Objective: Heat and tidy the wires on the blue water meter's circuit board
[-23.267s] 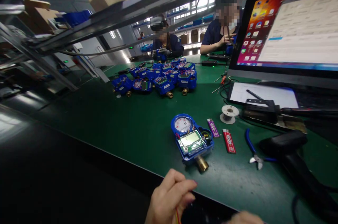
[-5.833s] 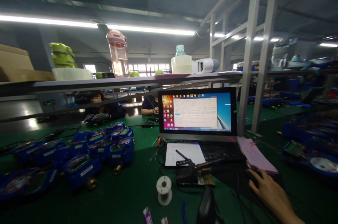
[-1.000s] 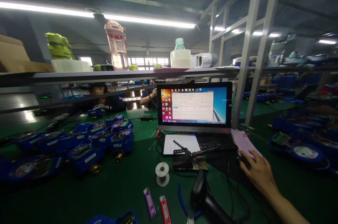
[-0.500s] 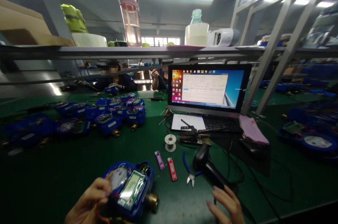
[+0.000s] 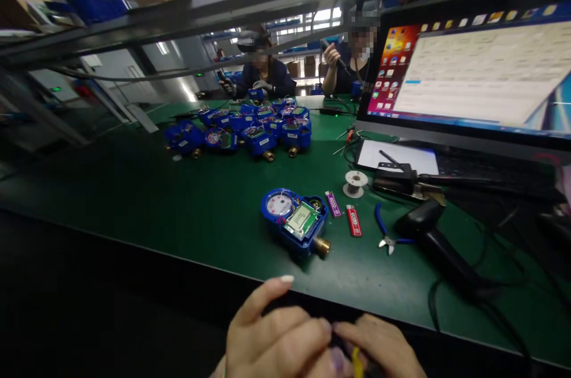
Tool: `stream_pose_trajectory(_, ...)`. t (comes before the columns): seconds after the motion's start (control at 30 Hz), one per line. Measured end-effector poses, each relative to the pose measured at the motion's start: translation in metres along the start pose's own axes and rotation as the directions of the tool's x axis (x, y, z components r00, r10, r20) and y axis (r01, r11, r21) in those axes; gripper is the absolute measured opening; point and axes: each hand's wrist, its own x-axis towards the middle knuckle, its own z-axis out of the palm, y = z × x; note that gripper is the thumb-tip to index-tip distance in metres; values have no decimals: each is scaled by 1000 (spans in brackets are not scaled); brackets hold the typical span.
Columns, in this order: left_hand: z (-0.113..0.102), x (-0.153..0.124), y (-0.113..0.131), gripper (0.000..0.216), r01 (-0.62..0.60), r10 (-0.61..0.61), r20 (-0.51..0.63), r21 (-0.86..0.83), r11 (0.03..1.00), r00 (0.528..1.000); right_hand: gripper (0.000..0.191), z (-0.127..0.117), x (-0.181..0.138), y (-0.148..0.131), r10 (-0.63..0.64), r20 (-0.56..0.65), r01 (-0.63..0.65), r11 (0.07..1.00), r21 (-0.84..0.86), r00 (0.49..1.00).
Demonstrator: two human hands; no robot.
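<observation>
My left hand (image 5: 279, 336) and my right hand (image 5: 379, 345) meet at the bottom of the view, in front of the table's near edge. Their fingers are closed together around something small and dark with a yellow strip (image 5: 357, 361); the fingers cover most of it. Beyond the hands, a blue water meter (image 5: 292, 241) with its cover off rests on the green table (image 5: 200, 205). Its dial, lit display, circuit board and brass fitting show. Neither hand touches the meter.
Right of the meter lie a purple lighter (image 5: 332, 204), a red lighter (image 5: 353, 221), a solder spool (image 5: 355, 183), cutters (image 5: 387, 241) and a barcode scanner (image 5: 450, 256). Several blue meters (image 5: 261, 139) stand farther back. A monitor (image 5: 482, 75) fills the right; two people sit opposite.
My left hand has left the meter, which now sits alone on the table. My right hand has come from beside the scanner to join it. The view has swung left and down.
</observation>
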Motion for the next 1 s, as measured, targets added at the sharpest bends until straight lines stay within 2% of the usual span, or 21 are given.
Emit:
stream_pose_trajectory(0.1, 12, -11, -23, 12, 25, -27, -53, -27, 999, 998, 24, -31, -6, 3, 191, -96, -198, 978, -73, 977)
stream_pose_trajectory(0.2, 29, -26, -41, 27, 70, -78, -60, -123, 990, 995, 26, -60, -6, 10, 408, -221, -445, 882, -156, 886)
stream_pose_trajectory(0.3, 37, -42, -57, 27, 239, -258, -111, -157, 958, 960, 33, -78, 2, 25, 554, -340, -636, 742, -213, 760)
stream_pose_trajectory(0.37, 39, -52, -68, 23, 391, -413, -149, -154, 907, 899, 40, -82, 8, 40, 592, -354, -684, 684, -255, 724)
stream_pose_trajectory(0.43, 41, -60, -78, 21, 507, -528, -171, -153, 848, 832, 45, -79, 11, 59, 604, -308, -678, 652, -340, 735)
stream_pose_trajectory(0.5, 44, -65, -85, 22, 559, -582, -174, -162, 813, 795, 44, -70, 13, 78, 628, -252, -661, 588, -466, 736)
stream_pose_trajectory(0.63, 51, -67, -88, 33, 559, -582, -146, -169, 812, 800, 41, -45, 14, 105, 682, -218, -613, 412, -674, 698)
stream_pose_trajectory(0.7, 57, -65, -85, 46, 543, -562, -117, -161, 824, 819, 44, -35, 14, 110, 662, -232, -586, 379, -716, 713)
stream_pose_trajectory(0.83, 71, -58, -80, 73, 493, -502, -60, -115, 862, 863, 43, -25, 16, 111, 541, -245, -519, 439, -733, 805)
stream_pose_trajectory(1.0, 82, -55, -91, 97, 502, -510, -25, -142, 853, 860, 35, -18, 20, 96, 375, -272, -460, 639, -616, 886)
